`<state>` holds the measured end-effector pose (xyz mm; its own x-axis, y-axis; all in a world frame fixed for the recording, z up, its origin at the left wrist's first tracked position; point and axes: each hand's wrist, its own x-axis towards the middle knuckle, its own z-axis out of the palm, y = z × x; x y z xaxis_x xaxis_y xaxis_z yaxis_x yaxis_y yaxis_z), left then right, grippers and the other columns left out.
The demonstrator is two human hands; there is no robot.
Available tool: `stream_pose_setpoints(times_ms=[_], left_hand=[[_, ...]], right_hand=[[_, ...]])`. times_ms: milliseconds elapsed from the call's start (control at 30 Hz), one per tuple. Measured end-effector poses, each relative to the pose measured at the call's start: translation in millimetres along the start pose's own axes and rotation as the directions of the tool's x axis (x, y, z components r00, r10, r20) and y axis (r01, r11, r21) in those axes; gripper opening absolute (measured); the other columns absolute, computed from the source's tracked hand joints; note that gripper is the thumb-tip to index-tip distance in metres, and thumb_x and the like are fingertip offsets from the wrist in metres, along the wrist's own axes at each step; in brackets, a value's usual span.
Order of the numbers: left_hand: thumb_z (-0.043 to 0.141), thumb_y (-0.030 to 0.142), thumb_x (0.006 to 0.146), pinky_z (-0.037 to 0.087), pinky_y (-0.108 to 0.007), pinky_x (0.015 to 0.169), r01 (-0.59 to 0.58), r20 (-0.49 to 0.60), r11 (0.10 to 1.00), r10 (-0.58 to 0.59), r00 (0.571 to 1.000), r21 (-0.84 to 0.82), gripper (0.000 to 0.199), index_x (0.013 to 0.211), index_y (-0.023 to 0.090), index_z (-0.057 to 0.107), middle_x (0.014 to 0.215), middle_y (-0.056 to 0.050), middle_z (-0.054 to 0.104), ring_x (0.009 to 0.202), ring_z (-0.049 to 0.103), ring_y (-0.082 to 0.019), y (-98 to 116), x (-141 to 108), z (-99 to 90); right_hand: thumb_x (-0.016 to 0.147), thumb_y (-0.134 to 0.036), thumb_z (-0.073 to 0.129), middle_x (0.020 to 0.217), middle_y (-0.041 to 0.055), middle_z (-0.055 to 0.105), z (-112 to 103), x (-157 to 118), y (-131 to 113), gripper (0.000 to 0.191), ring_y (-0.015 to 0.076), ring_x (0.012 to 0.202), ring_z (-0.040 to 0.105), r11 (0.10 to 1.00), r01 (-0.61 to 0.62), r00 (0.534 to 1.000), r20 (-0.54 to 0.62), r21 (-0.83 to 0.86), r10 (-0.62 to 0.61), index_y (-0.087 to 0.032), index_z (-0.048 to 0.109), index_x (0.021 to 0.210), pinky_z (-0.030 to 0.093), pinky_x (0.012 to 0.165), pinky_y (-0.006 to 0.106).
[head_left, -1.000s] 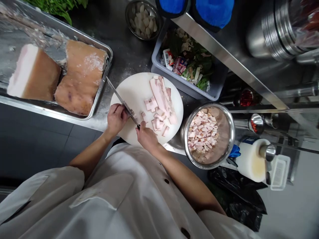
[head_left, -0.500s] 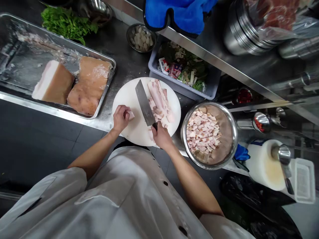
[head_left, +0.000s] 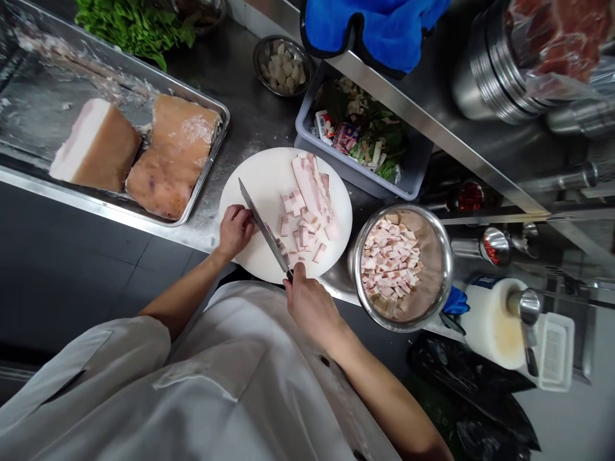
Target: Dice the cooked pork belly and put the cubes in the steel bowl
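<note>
My right hand [head_left: 310, 301] is wrapped round the black handle of a cleaver [head_left: 263, 224], whose blade slants up and left over the round white cutting board [head_left: 245, 163]. Beside the blade, at the board's left edge, my left hand [head_left: 235, 230] has its fingers curled; whatever they hold is hidden. Strips of pork [head_left: 310, 186] lie at the board's upper right, with several cut pork pieces [head_left: 303, 237] below them, to the right of the blade. A steel bowl [head_left: 436, 275] with many diced pork pieces [head_left: 390, 256] stands right of the board.
At the left, a metal tray [head_left: 204, 169] holds two large pork slabs [head_left: 166, 160]. Leafy greens [head_left: 134, 29], a small bowl of pale chunks [head_left: 283, 70] and a grey bin of scraps [head_left: 408, 186] stand behind. A blue glove [head_left: 375, 32] hangs from the shelf edge [head_left: 432, 128].
The cleaver has swung left beside my left hand, its blade now seen nearly edge-on. My right hand has moved slightly down and left. The small piece at my left fingers no longer shows.
</note>
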<state>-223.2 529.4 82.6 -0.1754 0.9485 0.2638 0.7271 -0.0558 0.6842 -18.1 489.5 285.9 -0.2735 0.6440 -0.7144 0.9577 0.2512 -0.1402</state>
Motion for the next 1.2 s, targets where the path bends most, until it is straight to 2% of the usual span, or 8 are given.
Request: stream_pose_setpoints(times_ms=[300, 567, 700, 833, 900, 967, 1067, 1200], left_hand=[[0.050, 0.014, 0.085, 0.051, -0.038, 0.086, -0.021, -0.027, 0.999, 0.020, 0.999, -0.037, 0.013, 0.092, 0.020, 0.059, 0.098, -0.010, 0.061, 0.096, 0.057, -0.023, 1, 0, -2.3], [0.050, 0.014, 0.086, 0.051, -0.040, 0.089, 0.029, -0.061, 0.999, -0.031, 0.998, -0.041, 0.012, 0.089, 0.021, 0.059, 0.097, -0.009, 0.063, 0.097, 0.057, -0.023, 1, 5, 1.4], [0.050, 0.015, 0.086, 0.050, -0.040, 0.091, 0.045, -0.030, 0.998, -0.047, 0.998, -0.046, 0.011, 0.089, 0.022, 0.057, 0.097, -0.008, 0.062, 0.100, 0.057, -0.023, -1, 6, -0.4], [0.059, 0.024, 0.084, 0.049, -0.042, 0.098, 0.026, 0.070, 0.999, -0.023, 0.997, -0.037, 0.016, 0.100, 0.022, 0.056, 0.107, -0.009, 0.062, 0.109, 0.057, -0.025, -2, 4, -9.5], [0.070, 0.031, 0.077, 0.049, -0.044, 0.101, 0.017, 0.154, 1.000, -0.017, 0.988, -0.001, 0.037, 0.110, 0.021, 0.055, 0.116, -0.011, 0.061, 0.115, 0.055, -0.028, 1, 4, -14.8], [0.076, 0.034, 0.072, 0.050, -0.044, 0.100, 0.036, 0.209, 0.998, -0.047, 0.977, 0.058, 0.052, 0.118, 0.021, 0.053, 0.120, -0.011, 0.060, 0.115, 0.056, -0.030, 5, 6, -18.9], [0.077, 0.031, 0.071, 0.053, -0.042, 0.093, 0.074, 0.244, 0.988, -0.105, 0.964, 0.133, 0.055, 0.122, 0.023, 0.056, 0.116, -0.010, 0.062, 0.108, 0.060, -0.030, 10, 13, -22.2], [0.076, 0.028, 0.071, 0.054, -0.038, 0.083, 0.093, 0.289, 0.989, -0.123, 0.949, 0.114, 0.044, 0.114, 0.023, 0.065, 0.105, -0.007, 0.065, 0.090, 0.065, -0.025, 4, 33, -25.1]], right_hand=[[0.106, -0.031, 0.041, 0.097, 0.0174, 0.075, -13, 48, -13, 0.027, 0.0304, 0.088, 0.075, 1.000, -0.015, 0.999, 0.030, 0.013, 0.015, -0.013, 0.042, 0.126, 0.051, 0.068, 0.033], [0.108, -0.036, 0.036, 0.097, 0.0187, 0.074, 29, 103, -19, 0.034, 0.0303, 0.092, 0.074, 0.999, -0.035, 0.998, -0.051, -0.023, 0.034, -0.010, 0.041, 0.129, 0.054, 0.073, 0.034], [0.107, -0.036, 0.038, 0.094, 0.0173, 0.073, 31, 130, -12, 0.033, 0.0315, 0.088, 0.073, 0.993, 0.053, 0.990, -0.135, 0.103, -0.039, -0.011, 0.043, 0.127, 0.054, 0.074, 0.037], [0.105, -0.036, 0.042, 0.101, 0.0146, 0.073, 24, 153, 18, 0.028, 0.0280, 0.093, 0.071, 0.920, 0.213, 0.960, -0.246, 0.328, -0.134, -0.015, 0.050, 0.121, 0.053, 0.081, 0.037], [0.104, -0.037, 0.042, 0.104, 0.0144, 0.072, 24, 154, 36, 0.027, 0.0270, 0.094, 0.069, 0.885, 0.225, 0.948, -0.301, 0.407, -0.103, -0.016, 0.053, 0.118, 0.053, 0.084, 0.037], [0.104, -0.037, 0.042, 0.104, 0.0145, 0.072, 28, 147, 51, 0.030, 0.0269, 0.092, 0.069, 0.878, 0.163, 0.947, -0.322, 0.451, -0.010, -0.015, 0.053, 0.120, 0.053, 0.084, 0.038], [0.105, -0.038, 0.040, 0.101, 0.0123, 0.073, 33, 126, 62, 0.032, 0.0261, 0.088, 0.070, 0.878, 0.053, 0.954, -0.283, 0.475, 0.096, -0.016, 0.051, 0.125, 0.052, 0.082, 0.037], [0.105, -0.036, 0.040, 0.108, 0.0135, 0.073, 39, 100, 59, 0.037, 0.0291, 0.098, 0.068, 0.918, 0.045, 0.960, -0.270, 0.393, 0.068, -0.015, 0.048, 0.134, 0.049, 0.085, 0.037]])
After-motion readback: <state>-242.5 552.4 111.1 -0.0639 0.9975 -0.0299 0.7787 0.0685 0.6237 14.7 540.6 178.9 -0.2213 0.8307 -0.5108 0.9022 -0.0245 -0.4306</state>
